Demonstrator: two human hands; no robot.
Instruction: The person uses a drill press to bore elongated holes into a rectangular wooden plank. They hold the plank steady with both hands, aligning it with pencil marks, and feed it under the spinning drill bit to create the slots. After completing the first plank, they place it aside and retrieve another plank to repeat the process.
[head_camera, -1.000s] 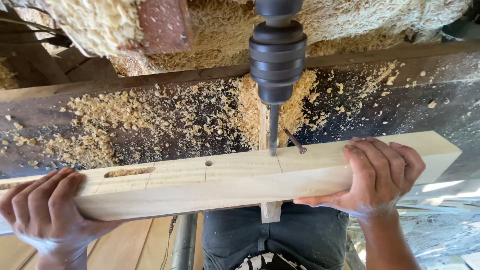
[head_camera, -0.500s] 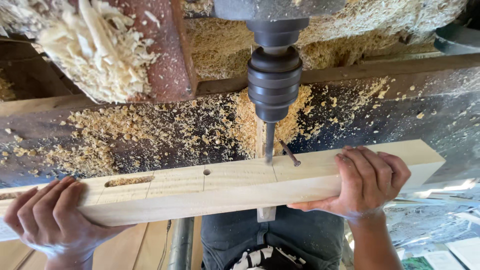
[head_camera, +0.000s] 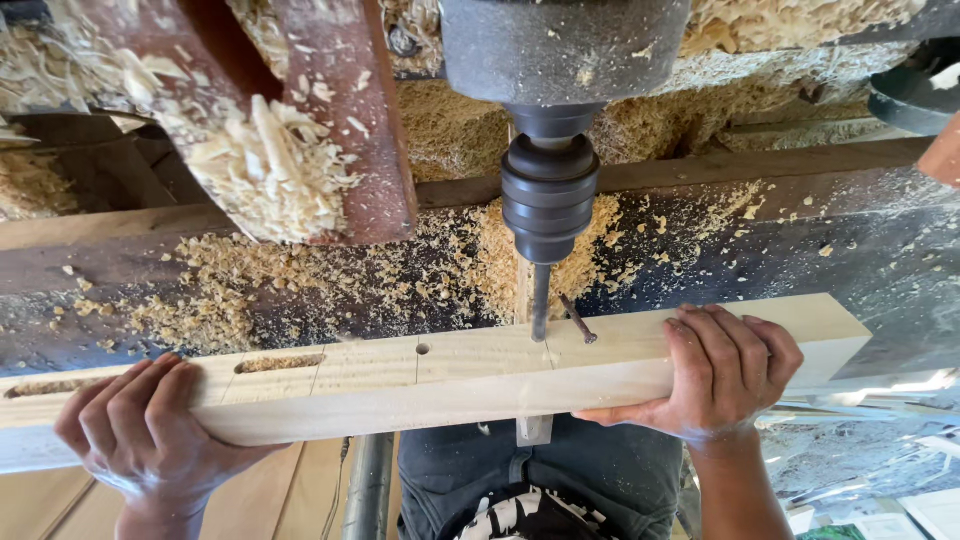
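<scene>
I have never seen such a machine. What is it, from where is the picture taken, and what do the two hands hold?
The picture comes from a camera worn on the person's head, looking down at the work. The dark round part in the middle is the chuck of a drilling machine, and the thin drill bit under it points down at a long pale wooden beam. The left hand grips the beam near one end and the right hand grips it nearer the other. The beam's top already has a long slot and a small round hole. Behind it, the dark machine table is strewn with wood shavings. A nail leans beside the bit.
</scene>
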